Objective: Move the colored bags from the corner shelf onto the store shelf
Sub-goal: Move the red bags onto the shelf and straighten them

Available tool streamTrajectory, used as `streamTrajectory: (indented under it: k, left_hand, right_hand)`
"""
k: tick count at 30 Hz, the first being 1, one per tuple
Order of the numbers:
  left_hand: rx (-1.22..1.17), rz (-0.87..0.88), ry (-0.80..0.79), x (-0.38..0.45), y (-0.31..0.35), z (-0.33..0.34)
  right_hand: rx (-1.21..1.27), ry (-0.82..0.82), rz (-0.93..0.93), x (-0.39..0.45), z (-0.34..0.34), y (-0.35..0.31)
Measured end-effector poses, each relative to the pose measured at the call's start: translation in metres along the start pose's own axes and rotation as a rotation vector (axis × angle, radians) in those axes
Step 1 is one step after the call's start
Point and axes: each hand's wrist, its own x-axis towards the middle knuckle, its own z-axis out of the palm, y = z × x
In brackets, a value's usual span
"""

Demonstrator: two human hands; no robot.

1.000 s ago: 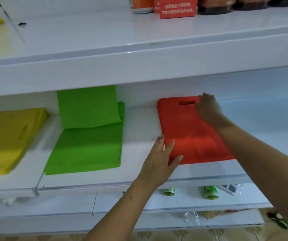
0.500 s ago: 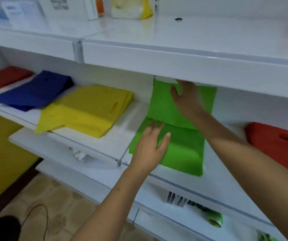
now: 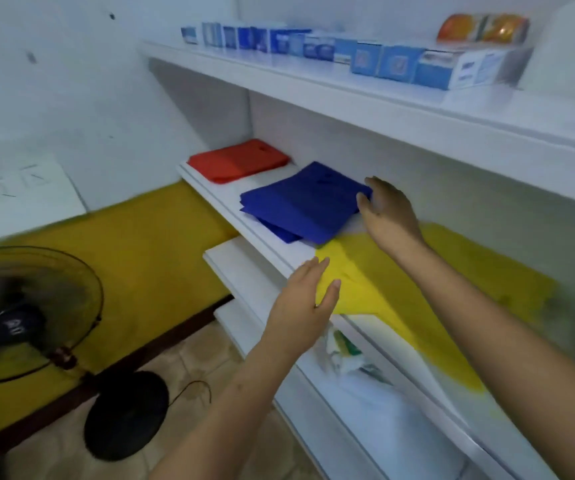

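A fan [image 3: 19, 313] is seen at the far left, standing on the floor on a round black base [image 3: 126, 415], with a yellow wall band [image 3: 133, 244] behind it. To its right, the white shelf [image 3: 272, 252] is seen running from the far corner toward the near right. At its far left end a red bag [image 3: 237, 160] is laid flat. Just right of it a stack of blue bags [image 3: 300, 202] is laid, apart from the red one. The left hand [image 3: 305, 299] is held at the shelf's front edge with fingers straight and together, its grip released; the fingertips lie over the near left corner of the yellow bags [image 3: 452, 292], though contact cannot be told. The right hand [image 3: 388, 216] is held further in, with fingers loosely curved at the right corner of the blue stack; whether that corner is grasped cannot be told. The yellow bags are spread on the shelf to the right of the blue ones, blurred toward the near right. On the upper shelf [image 3: 365, 102], a row of blue boxes [image 3: 314, 46] is lined up, with an orange packet [image 3: 483, 27] at the right. On a lower shelf, crumpled wrapping [image 3: 345, 355] is seen.
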Motion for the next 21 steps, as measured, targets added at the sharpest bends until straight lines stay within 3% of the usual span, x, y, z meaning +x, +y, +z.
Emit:
streamTrajectory:
  k: [8,21]
  left_hand:
    - [0.023,-0.158,0.115,0.070,-0.135,-0.101]
    - [0.165,-0.334,0.135,0.271,-0.327,-0.217]
  right_hand:
    - [0.072,-0.147,-0.028,0.115,0.147,-0.088]
    - [-0.051,-0.367,0.129,0.363,0.365,-0.108]
